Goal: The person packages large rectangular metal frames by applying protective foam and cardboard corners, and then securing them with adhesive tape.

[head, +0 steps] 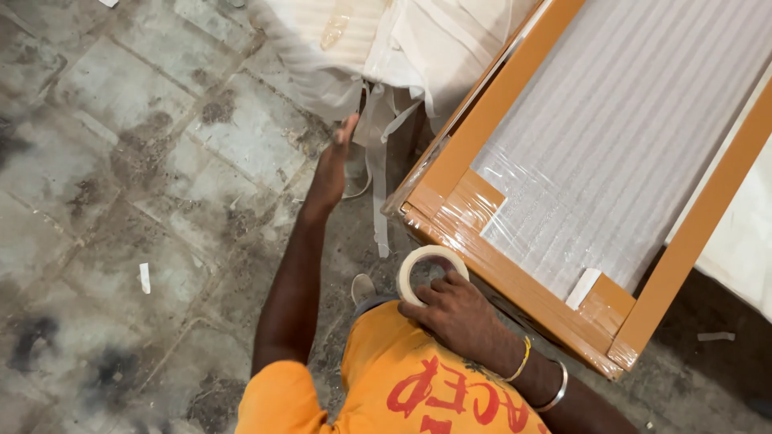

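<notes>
Left hand [331, 170]: stretched out away from the body, fingers reaching up to the hanging edge of a white plastic-wrapped bundle [378, 48]; fingertips blurred, so whether they pinched the wrap or only touched it could not be told.
Right hand [457, 309]: fingers closed around a roll of pale masking tape [424, 272], held upright just beside the near corner of the frame.
Frame [515, 96]: orange-brown wooden frame, wrapped in clear film, ribbed white foam sheet [619, 137] filling its middle.
Loose strips [378, 173]: pale tape ends dangled from the bundle, between the left hand and the frame.
Wrist: yellow band and metal bangle [555, 390] on the right forearm.
Floor [121, 161]: stained stone tiles, small scraps lying about.
</notes>
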